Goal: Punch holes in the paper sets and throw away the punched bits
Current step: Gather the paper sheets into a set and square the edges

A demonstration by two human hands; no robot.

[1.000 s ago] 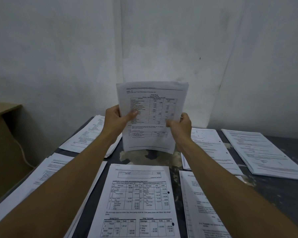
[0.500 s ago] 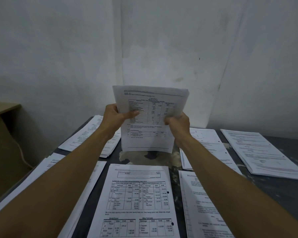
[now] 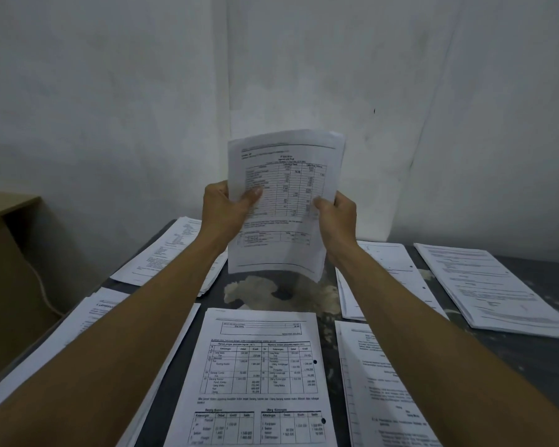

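I hold a set of printed sheets (image 3: 284, 201) upright above the middle of the dark table (image 3: 536, 356). My left hand (image 3: 223, 208) grips its left edge with the thumb across the front. My right hand (image 3: 336, 217) grips the right edge in the same way. The set's bottom edge hangs just above the tabletop. Right below it lies another paper set (image 3: 259, 379) with two punched holes along its right edge. No hole punch is in view.
Several more paper sets lie around: two on the left (image 3: 168, 250), (image 3: 62, 343), three on the right (image 3: 384, 279), (image 3: 484, 285), (image 3: 378, 388). A white patch (image 3: 255, 288) marks the table's middle. A wooden cabinet (image 3: 4, 259) stands left; white walls behind.
The held paper set dipped slightly half a second ago and has since risen a little and turned slightly; both hands keep hold of its edges.
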